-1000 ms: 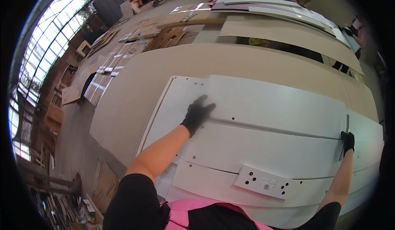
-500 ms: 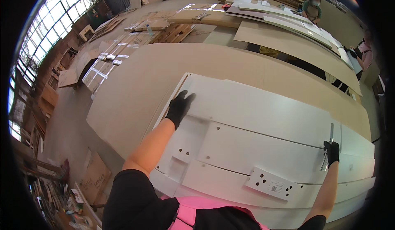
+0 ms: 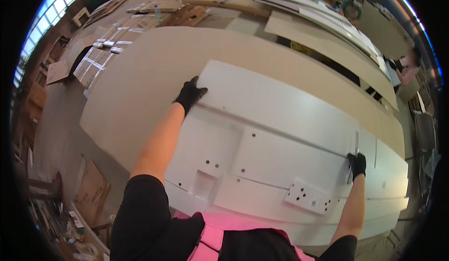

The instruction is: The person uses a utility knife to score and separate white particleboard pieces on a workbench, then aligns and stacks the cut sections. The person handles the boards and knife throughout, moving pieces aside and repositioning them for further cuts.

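Left hand [image 3: 189, 94], black-gloved, is closed over the far left corner of the top white panel [image 3: 280, 111], fingers curled around its edge. Our right hand [image 3: 358, 164], also gloved, is clamped on the panel's right end, just beside a thin grey strip [image 3: 356, 142] that stands up from the seam there; we cannot tell if the fingers also pinch that strip. The panel lies flat on a stack of white panels [image 3: 224, 167] with drilled holes and a square cutout, all resting on a big beige sheet [image 3: 140, 83] that covers the workbench. A small white perforated block [image 3: 309, 197] sits on the near panel, apart from both hands. We judge the step as gripping the top panel at both ends, ready to lift or slide it. Next move likely calls for an even pull from both arms so the long board doesn't twist, and for keeping the near edge clear of the block. Cardboard [image 3: 91, 191] leans by the floor at left.
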Demonstrator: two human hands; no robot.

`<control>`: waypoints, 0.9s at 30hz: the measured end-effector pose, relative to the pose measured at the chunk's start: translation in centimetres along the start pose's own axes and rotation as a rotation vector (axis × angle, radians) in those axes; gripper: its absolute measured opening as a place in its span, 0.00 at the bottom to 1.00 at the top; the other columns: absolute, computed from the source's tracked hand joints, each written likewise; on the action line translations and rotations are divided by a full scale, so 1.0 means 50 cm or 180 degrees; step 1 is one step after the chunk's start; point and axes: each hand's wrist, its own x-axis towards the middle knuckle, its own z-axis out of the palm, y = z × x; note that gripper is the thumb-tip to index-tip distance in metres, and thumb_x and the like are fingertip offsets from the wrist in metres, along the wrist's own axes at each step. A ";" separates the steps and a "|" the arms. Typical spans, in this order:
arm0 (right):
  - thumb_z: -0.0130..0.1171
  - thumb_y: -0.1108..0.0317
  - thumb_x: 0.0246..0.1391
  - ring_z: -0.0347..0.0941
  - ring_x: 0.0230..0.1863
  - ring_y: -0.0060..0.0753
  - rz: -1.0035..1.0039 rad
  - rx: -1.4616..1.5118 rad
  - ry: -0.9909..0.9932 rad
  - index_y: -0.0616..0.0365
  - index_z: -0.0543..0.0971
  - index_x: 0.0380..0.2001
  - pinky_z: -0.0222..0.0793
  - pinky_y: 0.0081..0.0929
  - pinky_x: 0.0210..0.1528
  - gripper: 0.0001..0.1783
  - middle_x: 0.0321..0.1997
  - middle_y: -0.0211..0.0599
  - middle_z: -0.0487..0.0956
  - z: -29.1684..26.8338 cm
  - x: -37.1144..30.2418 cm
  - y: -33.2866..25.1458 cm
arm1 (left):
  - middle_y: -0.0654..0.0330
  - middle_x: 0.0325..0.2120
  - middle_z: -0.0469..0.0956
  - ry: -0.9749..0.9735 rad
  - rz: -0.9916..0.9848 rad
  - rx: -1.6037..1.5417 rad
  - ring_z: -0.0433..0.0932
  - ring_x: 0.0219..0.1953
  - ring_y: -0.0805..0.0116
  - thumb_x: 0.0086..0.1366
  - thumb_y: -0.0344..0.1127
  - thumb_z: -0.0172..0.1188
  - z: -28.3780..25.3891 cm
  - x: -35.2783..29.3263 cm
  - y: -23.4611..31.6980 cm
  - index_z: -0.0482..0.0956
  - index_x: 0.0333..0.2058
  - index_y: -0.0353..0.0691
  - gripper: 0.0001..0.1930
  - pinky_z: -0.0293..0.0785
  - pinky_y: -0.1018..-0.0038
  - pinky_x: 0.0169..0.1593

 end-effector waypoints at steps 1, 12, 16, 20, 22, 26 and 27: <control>0.66 0.56 0.47 0.69 0.17 0.31 -0.0015 0.0001 -0.0031 0.57 0.76 0.19 0.64 0.32 0.22 0.16 0.14 0.33 0.73 0.005 0.003 0.007 | 0.40 0.57 0.70 -0.0139 0.0066 -0.0210 0.69 0.59 0.48 0.56 0.47 0.64 -0.002 0.003 -0.002 0.58 0.65 0.36 0.41 0.65 0.62 0.62; 0.63 0.63 0.49 0.68 0.17 0.25 0.0483 0.1439 -0.0146 0.54 0.73 0.26 0.63 0.27 0.19 0.11 0.18 0.30 0.71 -0.026 -0.099 0.007 | 0.48 0.64 0.60 -0.0637 0.3156 0.0699 0.58 0.65 0.49 0.54 0.43 0.64 0.111 -0.354 0.204 0.65 0.63 0.46 0.37 0.53 0.52 0.67; 0.60 0.68 0.49 0.68 0.18 0.25 0.0915 0.1165 -0.0102 0.57 0.74 0.28 0.66 0.28 0.21 0.06 0.21 0.29 0.72 -0.096 -0.215 0.055 | 0.49 0.63 0.62 -0.1154 0.3318 0.0648 0.59 0.65 0.48 0.56 0.42 0.62 0.110 -0.489 0.200 0.69 0.60 0.44 0.32 0.52 0.53 0.68; 0.59 0.68 0.46 0.74 0.36 0.33 0.0947 0.0529 0.0365 0.60 0.77 0.44 0.71 0.29 0.39 0.18 0.38 0.37 0.79 -0.125 -0.313 0.178 | 0.50 0.61 0.65 -0.0773 0.3067 0.0748 0.61 0.64 0.49 0.58 0.37 0.60 0.110 -0.461 0.169 0.71 0.58 0.43 0.27 0.53 0.52 0.66; 0.57 0.69 0.46 0.72 0.51 0.37 0.0671 0.0607 0.0349 0.63 0.74 0.52 0.67 0.30 0.53 0.26 0.50 0.44 0.77 -0.115 -0.338 0.229 | 0.50 0.58 0.68 -0.0167 0.3062 0.0883 0.63 0.62 0.50 0.57 0.34 0.59 0.110 -0.406 0.159 0.73 0.56 0.44 0.25 0.56 0.53 0.64; 0.50 0.68 0.50 0.66 0.62 0.52 -0.0115 -0.0546 0.0715 0.66 0.73 0.53 0.61 0.37 0.64 0.26 0.59 0.55 0.72 -0.083 -0.340 0.285 | 0.54 0.47 0.73 0.0268 0.3107 0.1104 0.70 0.52 0.54 0.54 0.29 0.58 0.112 -0.319 0.167 0.79 0.50 0.48 0.22 0.63 0.56 0.55; 0.50 0.69 0.50 0.67 0.61 0.52 -0.0303 -0.0772 0.0697 0.67 0.74 0.52 0.62 0.37 0.64 0.24 0.57 0.55 0.73 -0.081 -0.334 0.289 | 0.55 0.45 0.74 0.0052 0.2984 0.1161 0.70 0.50 0.54 0.52 0.28 0.58 0.113 -0.310 0.175 0.79 0.49 0.48 0.23 0.65 0.57 0.53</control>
